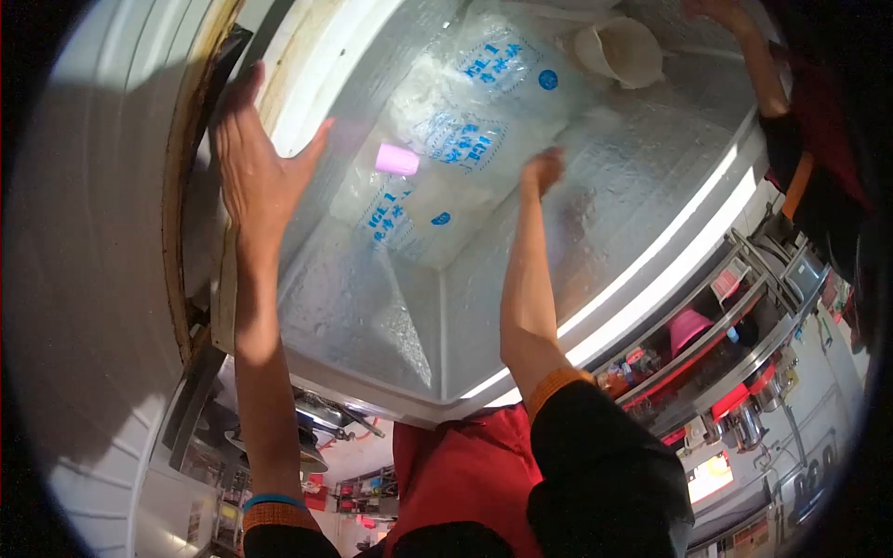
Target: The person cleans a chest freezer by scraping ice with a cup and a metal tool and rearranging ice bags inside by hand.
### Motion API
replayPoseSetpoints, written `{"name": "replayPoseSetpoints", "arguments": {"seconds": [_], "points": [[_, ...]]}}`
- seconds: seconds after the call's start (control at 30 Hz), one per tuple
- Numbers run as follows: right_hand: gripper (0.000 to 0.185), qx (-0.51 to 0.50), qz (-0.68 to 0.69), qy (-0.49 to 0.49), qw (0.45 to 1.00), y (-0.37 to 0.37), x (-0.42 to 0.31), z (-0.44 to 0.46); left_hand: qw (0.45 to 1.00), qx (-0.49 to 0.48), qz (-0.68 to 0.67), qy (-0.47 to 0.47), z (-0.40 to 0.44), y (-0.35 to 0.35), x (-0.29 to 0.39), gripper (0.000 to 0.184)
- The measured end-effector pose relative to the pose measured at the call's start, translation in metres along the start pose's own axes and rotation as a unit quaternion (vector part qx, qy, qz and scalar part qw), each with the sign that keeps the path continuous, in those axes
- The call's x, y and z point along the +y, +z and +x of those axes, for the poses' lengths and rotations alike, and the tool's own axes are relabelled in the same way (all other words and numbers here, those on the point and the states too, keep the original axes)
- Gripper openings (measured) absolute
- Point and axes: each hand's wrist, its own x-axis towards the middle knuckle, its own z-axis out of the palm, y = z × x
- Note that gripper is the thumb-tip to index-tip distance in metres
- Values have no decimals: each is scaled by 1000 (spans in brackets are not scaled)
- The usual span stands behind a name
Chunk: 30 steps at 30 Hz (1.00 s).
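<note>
Bags (465,139) of clear plastic lie heaped inside a deep chest (670,244), just to the left of the right hand (544,170) as the view shows them, and the heap's long axis runs from lower left to upper right. That hand is the nearer one to the middle bag, reaching in from below with its forearm almost in line with the view's upright; whether it touches the plastic cannot be told. Its grip is blurred, the fingers seeming curled, so I cannot tell whether anything is held. The left hand (260,172) is at the chest's left edge with a wide, bare grip, fingers pointing up and thumb spread toward the inside; contact with the edge is unclear. Between the two hands a pink cup (397,158) rests on its side upon the plastic, its length roughly crosswise, nearer in the view to the left thumb. As for looks, the bags are crumpled and glossy, whitish within, printed in bright blue with "ICE" and other characters. A pale bucket (619,54) stands beyond them, near the far end, and a co-worker's hand (721,14) shows at upper right.
</note>
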Motion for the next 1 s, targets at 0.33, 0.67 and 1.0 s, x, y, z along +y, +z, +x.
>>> {"name": "replayPoseSetpoints", "arguments": {"seconds": [0.33, 0.67, 1.0], "points": [[35, -173, -53, 21, 983, -37, -1, 21, 1000, 2, -15, 7, 1, 5, 1, 84], [41, -253, -80, 0, 964, -85, -23, 33, 999, -14, -33, -7, -8, 9, -3, 82], [30, -173, 31, -4, 984, -25, 5, 23, 1000, 12, -7, 11, -6, 10, -6, 84]]}}
